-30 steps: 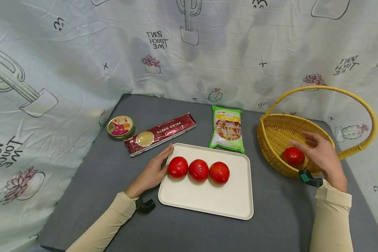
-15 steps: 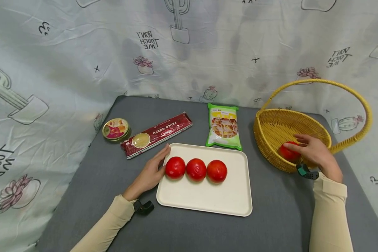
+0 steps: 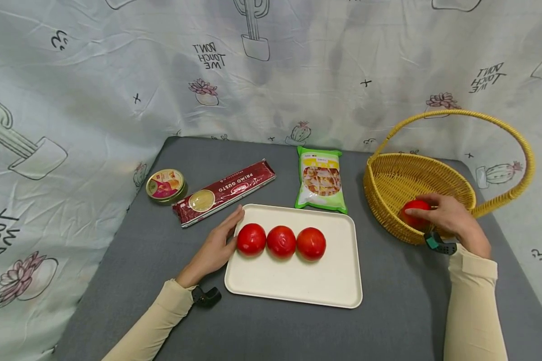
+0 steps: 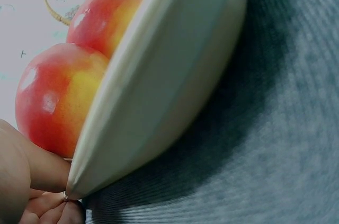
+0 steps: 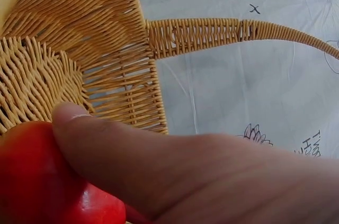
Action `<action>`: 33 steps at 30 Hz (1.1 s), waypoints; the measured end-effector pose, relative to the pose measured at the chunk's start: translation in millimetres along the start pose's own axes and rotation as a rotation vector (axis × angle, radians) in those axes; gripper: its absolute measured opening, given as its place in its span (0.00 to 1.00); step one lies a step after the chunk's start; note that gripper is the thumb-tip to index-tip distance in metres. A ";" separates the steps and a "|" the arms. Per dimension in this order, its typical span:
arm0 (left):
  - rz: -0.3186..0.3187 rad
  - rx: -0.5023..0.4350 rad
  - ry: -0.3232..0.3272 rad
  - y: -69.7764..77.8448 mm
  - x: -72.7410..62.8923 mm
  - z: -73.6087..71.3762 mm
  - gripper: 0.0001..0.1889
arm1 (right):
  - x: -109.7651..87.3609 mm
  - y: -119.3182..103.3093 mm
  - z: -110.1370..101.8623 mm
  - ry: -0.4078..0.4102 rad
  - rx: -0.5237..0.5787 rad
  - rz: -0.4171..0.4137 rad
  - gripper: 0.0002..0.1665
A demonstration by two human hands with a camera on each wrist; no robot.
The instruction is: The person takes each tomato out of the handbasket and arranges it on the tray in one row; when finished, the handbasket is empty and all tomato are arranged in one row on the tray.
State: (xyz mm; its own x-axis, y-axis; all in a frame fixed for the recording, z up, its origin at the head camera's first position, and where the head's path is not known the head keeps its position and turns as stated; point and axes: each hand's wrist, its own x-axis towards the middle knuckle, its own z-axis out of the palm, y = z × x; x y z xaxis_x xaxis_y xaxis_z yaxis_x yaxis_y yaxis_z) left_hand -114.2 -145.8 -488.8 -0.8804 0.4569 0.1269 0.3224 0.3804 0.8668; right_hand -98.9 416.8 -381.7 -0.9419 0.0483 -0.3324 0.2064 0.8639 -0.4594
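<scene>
In the head view, my right hand (image 3: pixel 453 220) reaches into a yellow wicker basket (image 3: pixel 381 215) and grips a shiny red apple (image 3: pixel 414 214). The right wrist view shows the thumb (image 5: pixel 100 144) laid against the apple (image 5: pixel 37 176); the other fingers are hidden. My left hand (image 3: pixel 213 250) pinches the left rim of a cream tray (image 3: pixel 293 286), thumb and fingers meeting at its edge in the left wrist view. On the tray, three red apples (image 3: pixel 281 242) sit in a row, yellowish lower down when seen from the left wrist.
Behind the tray lie a dark red spaghetti packet (image 3: pixel 226 193) and a green-edged food bag (image 3: pixel 321 180). A round tin (image 3: pixel 166 185) stands at the far left. The basket's tall handle (image 3: pixel 526 150) arches over its right side. A printed curtain (image 3: pixel 275 90) hangs behind the grey table.
My right hand has lowered onto the apple in the basket and closed around it. The left hand keeps its place on the tray. The head view has shifted slightly.
</scene>
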 end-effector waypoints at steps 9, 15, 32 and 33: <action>0.009 0.012 0.006 0.8 -0.1 -0.4 0.35 | -8.8 -14.0 -6.2 0.115 -0.005 0.031 0.54; 0.010 0.016 0.007 0.7 0.2 -0.6 0.35 | -26.1 -46.7 -7.5 0.228 0.039 -0.033 0.49; 0.015 0.011 0.002 0.8 -1.0 -1.4 0.34 | -52.5 -144.1 55.2 0.135 -0.004 -0.414 0.39; 0.015 0.009 0.002 0.9 -1.0 -1.6 0.34 | -51.1 -145.2 58.9 0.115 -0.005 -0.413 0.39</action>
State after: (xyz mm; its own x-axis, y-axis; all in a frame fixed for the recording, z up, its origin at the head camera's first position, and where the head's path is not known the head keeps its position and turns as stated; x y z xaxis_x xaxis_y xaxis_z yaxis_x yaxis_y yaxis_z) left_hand -113.6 -147.2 -487.4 -0.8760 0.4614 0.1408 0.3387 0.3804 0.8606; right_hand -65.2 259.4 -346.6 -0.9686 -0.2471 -0.0277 -0.1953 0.8249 -0.5304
